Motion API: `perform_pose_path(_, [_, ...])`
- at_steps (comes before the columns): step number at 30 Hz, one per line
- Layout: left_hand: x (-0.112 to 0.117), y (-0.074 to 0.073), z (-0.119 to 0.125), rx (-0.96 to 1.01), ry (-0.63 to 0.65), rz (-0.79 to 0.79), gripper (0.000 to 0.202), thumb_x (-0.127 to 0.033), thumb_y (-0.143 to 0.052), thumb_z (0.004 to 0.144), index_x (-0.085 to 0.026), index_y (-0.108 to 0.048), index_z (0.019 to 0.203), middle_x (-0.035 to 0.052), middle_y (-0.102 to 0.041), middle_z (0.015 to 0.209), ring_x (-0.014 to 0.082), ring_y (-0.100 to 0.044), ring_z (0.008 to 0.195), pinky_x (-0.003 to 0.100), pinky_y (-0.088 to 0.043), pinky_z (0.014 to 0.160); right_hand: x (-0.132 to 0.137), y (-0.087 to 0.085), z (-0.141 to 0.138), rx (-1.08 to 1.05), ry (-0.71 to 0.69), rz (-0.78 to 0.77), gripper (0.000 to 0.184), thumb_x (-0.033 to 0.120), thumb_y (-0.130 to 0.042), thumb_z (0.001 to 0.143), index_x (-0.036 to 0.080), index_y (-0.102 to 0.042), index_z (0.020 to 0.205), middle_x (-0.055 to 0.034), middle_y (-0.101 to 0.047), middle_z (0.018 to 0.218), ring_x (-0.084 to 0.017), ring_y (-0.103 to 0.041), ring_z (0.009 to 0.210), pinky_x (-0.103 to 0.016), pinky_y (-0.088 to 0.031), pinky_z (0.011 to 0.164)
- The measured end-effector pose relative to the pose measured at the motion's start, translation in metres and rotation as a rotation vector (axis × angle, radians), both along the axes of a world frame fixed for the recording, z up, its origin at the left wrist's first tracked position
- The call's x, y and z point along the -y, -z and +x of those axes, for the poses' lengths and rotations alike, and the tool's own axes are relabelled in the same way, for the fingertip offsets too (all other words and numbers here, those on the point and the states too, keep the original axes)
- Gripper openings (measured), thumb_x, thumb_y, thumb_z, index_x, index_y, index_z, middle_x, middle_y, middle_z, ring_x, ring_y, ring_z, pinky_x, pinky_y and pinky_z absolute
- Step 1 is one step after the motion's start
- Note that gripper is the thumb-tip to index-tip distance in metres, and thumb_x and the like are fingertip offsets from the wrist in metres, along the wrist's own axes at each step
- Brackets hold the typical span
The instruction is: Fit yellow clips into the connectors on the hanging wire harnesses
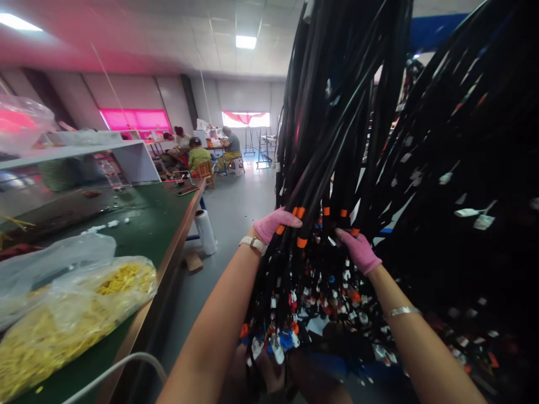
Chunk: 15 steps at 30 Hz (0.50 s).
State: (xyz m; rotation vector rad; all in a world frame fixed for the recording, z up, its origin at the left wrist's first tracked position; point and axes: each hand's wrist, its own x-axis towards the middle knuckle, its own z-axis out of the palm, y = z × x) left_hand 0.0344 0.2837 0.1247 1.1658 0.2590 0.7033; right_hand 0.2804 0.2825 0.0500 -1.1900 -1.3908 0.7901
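A thick bundle of black wire harnesses (pixel 320 140) hangs in front of me, with orange tape bands (pixel 302 242) around several strands. My left hand (pixel 275 222), in a pink glove, is closed around strands on the bundle's left side, next to the orange bands. On the right side, my right hand (pixel 357 249), also pink-gloved, has its fingers curled in among the strands beside another orange band; its fingertips are partly hidden. Below both hands dangle many small connectors (pixel 278 348) in white, blue, orange and red.
More black harnesses (pixel 471 168) hang at the right. On the left, a green-topped workbench (pixel 168 210) carries a clear bag of yellow parts (pixel 84 320). A white roll (pixel 205 233) and a brown block (pixel 193 262) stand on the floor. Several people sit at tables farther back.
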Motion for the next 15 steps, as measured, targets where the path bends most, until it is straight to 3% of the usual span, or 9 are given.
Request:
perform_pose_path(5, [-0.005,0.002,-0.002,-0.020,0.004,0.016,0.042,-0.014,-0.061,0.062,-0.009,-0.061,0.104,0.0099,-0.068,0.073,0.0206,-0.064,0.059,0.031,-0.054,0.055,0.017,0.003,-0.008,0.048,0.064,0.022,0.040,0.051,-0.058,0.072,0.021,-0.043,0.050,0.0040,-0.043,0.050,-0.011,-0.039,0.050,-0.026,-0.035,0.051])
perform_pose_path(8, [-0.004,0.003,0.002,-0.014,0.004,-0.003,0.043,-0.014,-0.061,0.062,-0.009,-0.060,0.104,0.0096,-0.069,0.076,0.0207,-0.065,0.062,0.032,-0.055,0.058,0.026,0.004,-0.009,0.101,0.132,0.008,0.034,0.049,-0.058,0.072,0.020,-0.050,0.056,0.0023,-0.049,0.053,-0.014,-0.045,0.053,-0.028,-0.038,0.055])
perform_pose_path(11, [-0.003,0.008,0.012,0.036,-0.015,-0.010,0.043,-0.014,-0.061,0.062,-0.009,-0.060,0.104,0.0096,-0.068,0.076,0.0215,-0.065,0.064,0.033,-0.055,0.059,0.039,-0.002,-0.016,0.186,0.387,0.060,0.029,0.044,-0.064,0.066,0.020,-0.060,0.080,-0.0030,-0.061,0.075,-0.021,-0.055,0.071,-0.034,-0.043,0.070])
perform_pose_path(13, [-0.001,0.012,0.022,0.063,-0.041,-0.008,0.040,-0.015,-0.061,0.062,-0.008,-0.061,0.101,0.0099,-0.068,0.074,0.0210,-0.065,0.062,0.032,-0.054,0.058,0.045,-0.010,-0.027,0.273,0.593,0.201,0.030,0.038,-0.058,0.072,0.021,-0.059,0.096,-0.0062,-0.064,0.091,-0.024,-0.058,0.084,-0.037,-0.043,0.080])
perform_pose_path(14, [-0.001,0.014,0.027,0.070,-0.052,-0.011,0.038,-0.015,-0.062,0.062,-0.007,-0.062,0.099,0.0100,-0.068,0.073,0.0205,-0.064,0.062,0.031,-0.054,0.058,0.046,-0.014,-0.034,0.306,0.570,0.261,0.028,0.034,-0.051,0.077,0.022,-0.059,0.100,-0.0072,-0.064,0.098,-0.024,-0.058,0.090,-0.037,-0.042,0.085])
perform_pose_path(15, [0.000,0.015,0.032,0.076,-0.061,-0.013,0.037,-0.015,-0.062,0.061,-0.007,-0.062,0.098,0.0099,-0.068,0.072,0.0200,-0.064,0.061,0.030,-0.053,0.058,0.043,-0.018,-0.040,0.331,0.457,0.284,0.028,0.032,-0.047,0.079,0.023,-0.060,0.103,-0.0069,-0.064,0.103,-0.023,-0.058,0.095,-0.036,-0.041,0.088])
